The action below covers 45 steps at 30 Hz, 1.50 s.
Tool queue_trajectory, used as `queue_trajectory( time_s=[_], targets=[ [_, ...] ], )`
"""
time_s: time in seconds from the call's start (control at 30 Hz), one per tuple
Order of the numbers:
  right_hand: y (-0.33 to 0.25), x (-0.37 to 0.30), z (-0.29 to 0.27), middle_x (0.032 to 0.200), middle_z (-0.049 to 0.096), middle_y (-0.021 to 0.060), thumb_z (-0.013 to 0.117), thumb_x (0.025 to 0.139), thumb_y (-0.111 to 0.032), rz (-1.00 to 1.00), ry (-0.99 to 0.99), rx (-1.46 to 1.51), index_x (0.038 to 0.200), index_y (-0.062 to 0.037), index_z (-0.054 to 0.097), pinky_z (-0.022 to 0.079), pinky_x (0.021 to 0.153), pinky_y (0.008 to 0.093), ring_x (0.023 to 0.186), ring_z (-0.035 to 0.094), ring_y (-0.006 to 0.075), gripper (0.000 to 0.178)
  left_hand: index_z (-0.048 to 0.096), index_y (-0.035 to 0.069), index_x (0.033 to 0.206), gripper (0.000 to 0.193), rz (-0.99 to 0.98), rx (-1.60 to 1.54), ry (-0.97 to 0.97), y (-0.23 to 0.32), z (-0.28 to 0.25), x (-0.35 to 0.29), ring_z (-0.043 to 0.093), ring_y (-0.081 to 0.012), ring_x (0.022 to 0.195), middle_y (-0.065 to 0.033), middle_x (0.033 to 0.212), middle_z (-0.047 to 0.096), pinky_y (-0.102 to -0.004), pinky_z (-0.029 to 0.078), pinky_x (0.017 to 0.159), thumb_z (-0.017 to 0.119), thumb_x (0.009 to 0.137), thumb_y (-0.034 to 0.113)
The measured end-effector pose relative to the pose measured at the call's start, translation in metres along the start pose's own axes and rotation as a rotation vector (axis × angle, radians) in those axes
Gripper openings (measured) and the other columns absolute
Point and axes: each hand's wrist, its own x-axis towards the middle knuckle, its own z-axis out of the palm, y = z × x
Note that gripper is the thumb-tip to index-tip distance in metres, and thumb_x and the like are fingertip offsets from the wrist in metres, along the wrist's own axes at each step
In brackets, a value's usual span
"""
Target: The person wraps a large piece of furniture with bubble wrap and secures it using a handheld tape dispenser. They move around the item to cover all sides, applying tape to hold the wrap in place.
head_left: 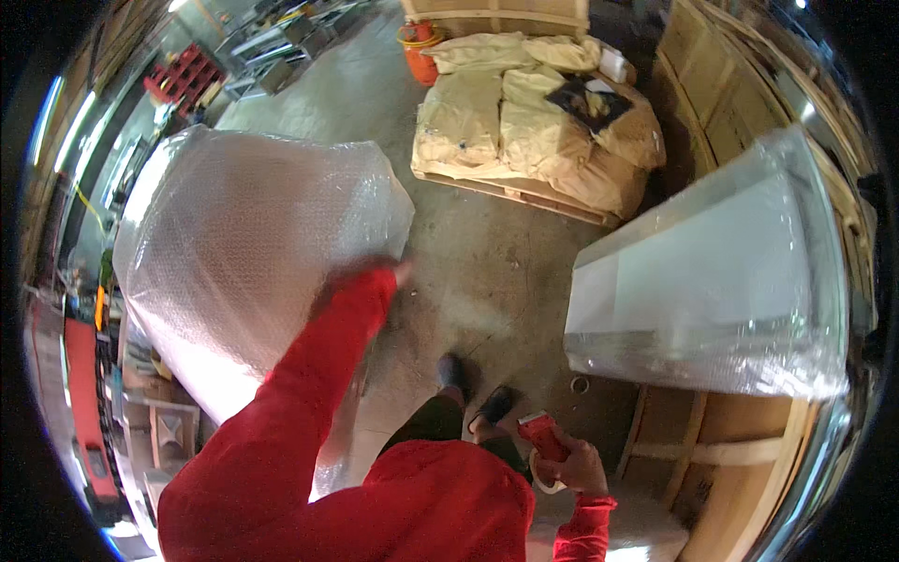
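Observation:
A large bulky object under clear bubble wrap (253,215) stands on my left. My left arm reaches forward along its right side. Only a small blurred part of my left hand (404,273) shows past the red sleeve, close to the wrap's edge; its fingers cannot be made out, nor whether they touch the wrap. Low on the right, my right hand (582,465) is closed around a red tape dispenser (541,436), held away from the wrapped object. A pale roll of tape (545,476) shows under the dispenser beside my fingers.
Ahead, full yellowish sacks (459,117) lie on a wooden pallet (510,195), with an orange gas cylinder (419,56) behind. On the right stands a tall white film-wrapped object (712,272) beside wooden crates (730,459). A small ring (580,384) lies on the concrete floor (468,253).

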Motion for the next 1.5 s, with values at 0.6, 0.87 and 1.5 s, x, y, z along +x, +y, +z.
queue_trajectory(
  time_s=[0.6,0.87,1.5],
  targets=[
    [-0.157,0.268,-0.136,0.097,0.078,0.0150,0.085,0.068,-0.040,-0.176,-0.159,-0.175,0.140,-0.0126,0.063,0.058,0.082,0.0365,0.085,0.076,0.0240,0.080,0.033,-0.003,0.156,0.107,-0.313,-0.450,-0.573,-0.032,0.149,0.075,0.040,-0.0447,0.142,-0.0308,0.156,0.039,-0.0514,0.027,0.120,0.050,0.087,0.077],
    [-0.243,0.385,-0.248,0.120,0.071,0.0183,0.082,0.077,-0.031,-0.166,-0.102,-0.153,0.151,-0.0043,0.050,0.055,0.091,0.0408,0.107,0.069,0.0286,0.085,0.038,-0.005,0.152,0.097,-0.346,-0.546,-0.098,0.101,-0.093,0.230,0.052,-0.0491,0.132,-0.0357,0.145,0.050,-0.0516,0.042,0.112,0.063,0.087,0.063],
    [-0.564,0.796,-0.307,0.097,0.075,0.0197,0.082,0.077,-0.044,-0.857,-0.218,-0.728,0.152,-0.0223,0.051,0.057,0.076,0.0456,0.085,0.073,0.0359,0.084,0.075,0.004,0.114,0.047,-0.838,-1.302,0.012,-0.033,0.049,0.387,0.070,-0.0316,0.097,-0.0195,0.109,0.075,-0.0467,0.053,0.085,0.062,0.088,0.042]
  ],
)
